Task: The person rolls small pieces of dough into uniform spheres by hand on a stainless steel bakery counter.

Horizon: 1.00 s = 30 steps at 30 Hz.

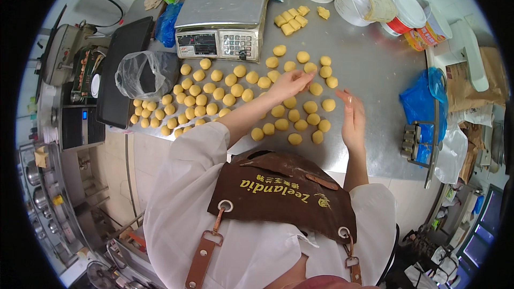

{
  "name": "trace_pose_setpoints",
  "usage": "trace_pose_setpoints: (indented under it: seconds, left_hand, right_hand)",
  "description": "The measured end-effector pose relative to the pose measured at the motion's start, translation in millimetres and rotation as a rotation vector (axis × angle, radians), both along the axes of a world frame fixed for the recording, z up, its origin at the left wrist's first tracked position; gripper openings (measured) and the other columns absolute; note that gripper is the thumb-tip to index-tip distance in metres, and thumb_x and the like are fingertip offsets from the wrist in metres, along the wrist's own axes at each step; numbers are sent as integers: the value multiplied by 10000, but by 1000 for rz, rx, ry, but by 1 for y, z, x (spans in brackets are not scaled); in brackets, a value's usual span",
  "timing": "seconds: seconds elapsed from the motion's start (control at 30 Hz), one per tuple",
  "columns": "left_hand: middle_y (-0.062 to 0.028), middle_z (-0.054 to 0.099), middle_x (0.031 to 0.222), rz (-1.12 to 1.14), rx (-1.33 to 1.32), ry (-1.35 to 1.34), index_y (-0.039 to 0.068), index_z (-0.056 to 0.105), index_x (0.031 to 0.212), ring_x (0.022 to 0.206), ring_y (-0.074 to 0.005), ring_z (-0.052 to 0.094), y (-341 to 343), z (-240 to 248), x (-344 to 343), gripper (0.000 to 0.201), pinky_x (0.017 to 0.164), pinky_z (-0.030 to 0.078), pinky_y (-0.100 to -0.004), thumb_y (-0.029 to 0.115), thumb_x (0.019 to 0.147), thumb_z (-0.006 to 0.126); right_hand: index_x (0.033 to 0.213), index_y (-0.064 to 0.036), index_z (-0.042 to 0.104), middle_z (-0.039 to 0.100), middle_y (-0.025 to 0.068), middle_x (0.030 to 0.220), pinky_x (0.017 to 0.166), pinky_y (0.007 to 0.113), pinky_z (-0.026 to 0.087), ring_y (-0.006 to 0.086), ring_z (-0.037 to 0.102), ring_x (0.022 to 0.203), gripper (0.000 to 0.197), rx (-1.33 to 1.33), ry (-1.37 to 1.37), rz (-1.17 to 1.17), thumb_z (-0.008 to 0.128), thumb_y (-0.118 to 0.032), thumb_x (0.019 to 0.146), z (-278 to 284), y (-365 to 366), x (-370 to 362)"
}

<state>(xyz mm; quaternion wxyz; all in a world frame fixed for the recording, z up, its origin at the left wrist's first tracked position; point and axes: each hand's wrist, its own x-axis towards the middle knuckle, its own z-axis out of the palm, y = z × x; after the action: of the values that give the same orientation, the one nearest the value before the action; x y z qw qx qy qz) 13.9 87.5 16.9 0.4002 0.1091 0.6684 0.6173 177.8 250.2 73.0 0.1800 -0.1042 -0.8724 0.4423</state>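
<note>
Many round yellow dough balls [229, 99] are spread over the steel table in front of me. My left hand [294, 84] reaches in among those on the right, its fingers bent and pressed together. Its fingertips are right beside one dough ball [310, 68], and another dough ball [316, 89] sits just below them. Whatever the fingers may hold is hidden. To the right of the balls, my right hand [352, 116] is raised with its fingers apart and nothing visible in it. At the back lies a block of cut square dough pieces [292, 20], with a separate dough piece [323, 13] beside it.
A digital scale [222, 16] stands behind the balls. On the left are a clear plastic bag [144, 75] and a black tray [124, 48]. White tubs [356, 0] line the back right. A blue bag [420, 101] and a metal rack [412, 142] are at the right edge.
</note>
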Motion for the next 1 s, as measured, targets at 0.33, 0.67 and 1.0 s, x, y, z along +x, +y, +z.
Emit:
trace_pose_setpoints:
  seconds: [0.33, 0.67, 1.0]
  left_hand:
    - [-128, 678, 1152, 263, 178, -29, -46, 610, 1159, 1139, -213, 620, -48, -4, -21, 337, 1049, 431, -336, 232, 1014, 484]
    - [-113, 689, 1079, 346, 177, -221, -1, 639, 1116, 1051, -206, 641, -61, -25, -11, 337, 991, 456, -341, 258, 1038, 438]
    - [-126, 680, 1101, 475, 210, -378, 13, 610, 1113, 1082, -241, 644, -73, -25, -7, 313, 1010, 462, -372, 264, 1038, 439]
  right_hand:
    - [1093, 47, 666, 684, 202, 1088, 944, 419, 475, 375, 632, 1079, 404, 0, -47, -83, 489, -309, 1021, -3, 41, -63]
    - [1392, -63, 487, 513, 182, 1410, 1061, 466, 408, 365, 510, 1262, 540, 633, -191, -81, 596, -324, 933, -146, 148, -282]
    - [1367, -94, 515, 545, 140, 1380, 1032, 412, 444, 341, 519, 1246, 466, 640, -380, 2, 616, -136, 913, -163, 141, -345]
